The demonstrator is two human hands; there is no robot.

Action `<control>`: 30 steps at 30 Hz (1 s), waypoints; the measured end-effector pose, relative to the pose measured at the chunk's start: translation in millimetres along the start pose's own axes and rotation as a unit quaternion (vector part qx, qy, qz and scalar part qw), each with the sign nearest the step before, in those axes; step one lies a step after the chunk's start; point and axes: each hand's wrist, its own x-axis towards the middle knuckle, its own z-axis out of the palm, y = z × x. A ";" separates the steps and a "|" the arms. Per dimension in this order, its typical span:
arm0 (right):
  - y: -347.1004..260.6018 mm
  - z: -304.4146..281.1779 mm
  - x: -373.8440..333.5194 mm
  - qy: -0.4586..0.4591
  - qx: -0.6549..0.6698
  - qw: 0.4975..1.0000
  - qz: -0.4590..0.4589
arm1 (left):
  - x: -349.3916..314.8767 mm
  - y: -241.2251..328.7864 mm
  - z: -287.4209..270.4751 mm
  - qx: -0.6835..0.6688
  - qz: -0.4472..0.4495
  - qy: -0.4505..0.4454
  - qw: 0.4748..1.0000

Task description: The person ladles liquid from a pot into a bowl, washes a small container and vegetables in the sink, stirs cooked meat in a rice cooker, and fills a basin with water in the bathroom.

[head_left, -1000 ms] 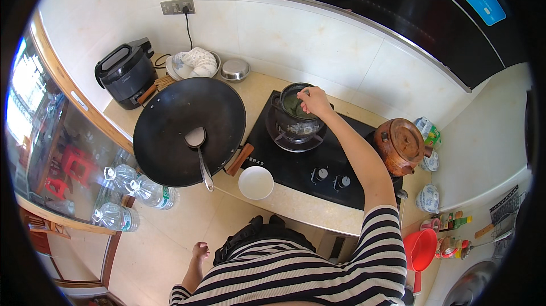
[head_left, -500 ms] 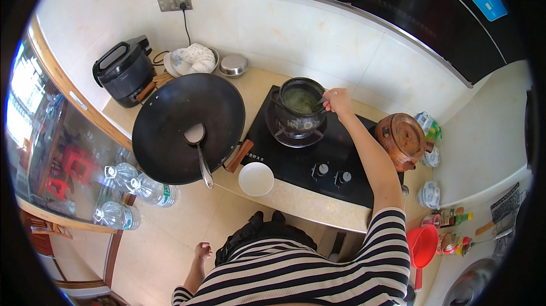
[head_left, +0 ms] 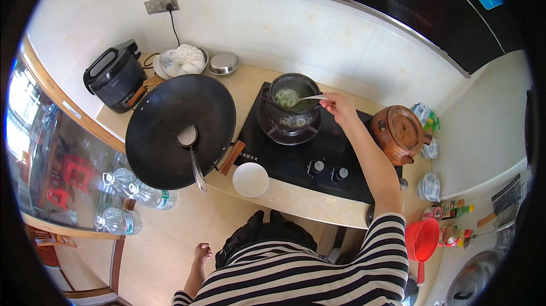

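Note:
My right hand (head_left: pixel 339 107) is closed on the silver handle of a ladle (head_left: pixel 311 98), reaching over the stove from the right. Its bowl end is inside a black clay pot (head_left: pixel 290 121) on the burner, heaped with wet green and whitish food (head_left: pixel 286 97). My left hand (head_left: pixel 203 251) hangs low beside my body with its fingers curled and nothing seen in them. A white bowl (head_left: pixel 250 180) stands on the counter's front edge. Left of it, a big black wok (head_left: pixel 170 101) with a wooden handle holds another ladle (head_left: pixel 187 136).
A brown lidded pot (head_left: pixel 401 134) stands at the right of the black gas stove (head_left: pixel 284 165). A black cooker (head_left: pixel 115 76), stacked dishes (head_left: pixel 182 60) and a metal bowl (head_left: pixel 224 63) line the back left. Water bottles (head_left: pixel 152 193) stand lower left; a red scoop (head_left: pixel 422 240) is at right.
The ladle's bowl end has come up into sight and to the left in the pot, loaded with green food. My left hand stays low. The whole view has shifted slightly.

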 end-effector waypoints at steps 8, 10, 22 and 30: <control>-3.0 -20.9 -5.9 0.006 0.016 1.000 -0.007 | 0.7 1.8 -2.4 0.025 -0.011 0.006 1.000; -6.8 -21.7 -9.9 0.010 0.010 1.000 -0.011 | 7.9 3.3 -5.8 -0.033 -0.027 -0.024 0.999; -1.9 12.5 -31.4 0.001 -0.399 0.812 -0.426 | 6.5 7.6 0.1 -0.002 0.013 -0.014 1.000; 3.1 28.9 -19.3 -0.001 -0.438 0.849 -0.294 | 7.1 8.5 1.0 -0.019 0.002 -0.008 1.000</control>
